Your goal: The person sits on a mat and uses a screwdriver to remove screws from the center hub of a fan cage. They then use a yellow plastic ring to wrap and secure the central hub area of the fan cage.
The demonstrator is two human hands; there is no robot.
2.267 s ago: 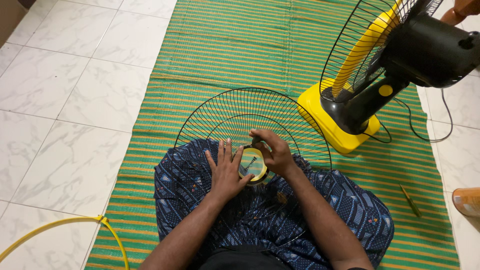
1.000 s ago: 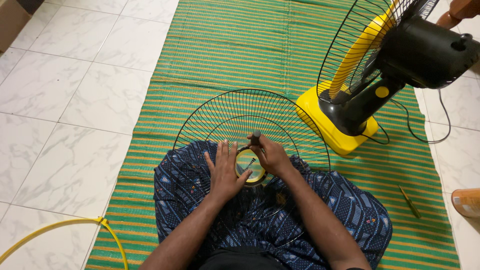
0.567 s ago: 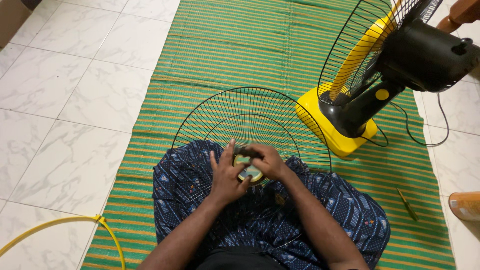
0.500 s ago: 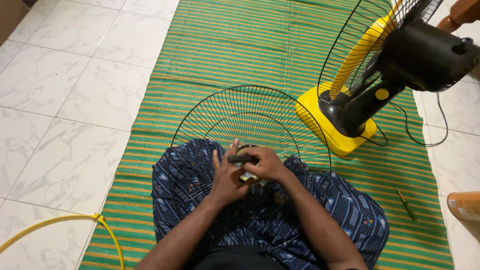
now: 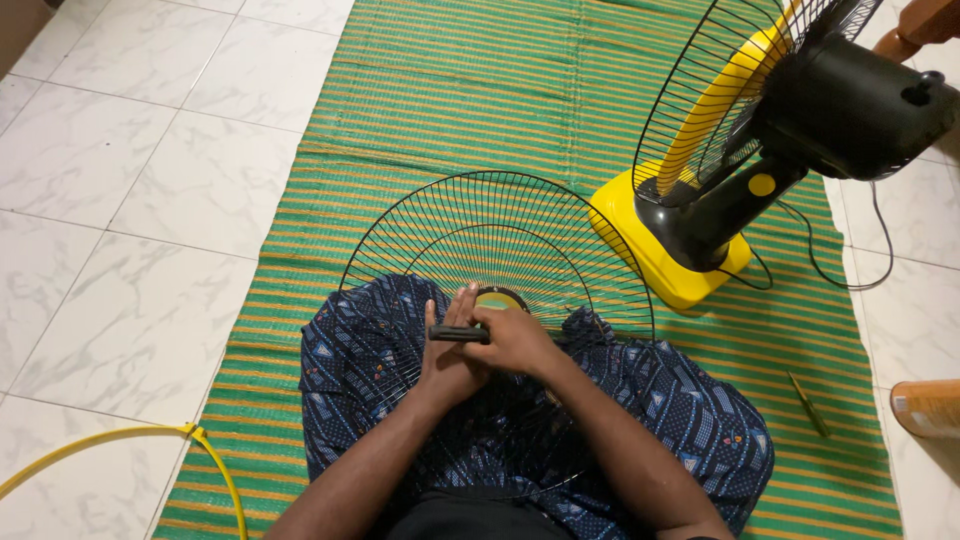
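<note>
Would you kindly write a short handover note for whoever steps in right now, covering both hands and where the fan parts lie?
Left hand: flat on the wire fan guard beside its round yellow-green centre cap, steadying it.
Right hand: closed on a dark tool handle, held across the cap.
The guard lies over the person's lap, on the green striped mat.
The yellow-and-black fan stands on the mat to the right, front guard off.
A small green tool lies on the mat at right.
Done: guard removed from the fan. Left: work at the cap; whether it is loose cannot be told.
</note>
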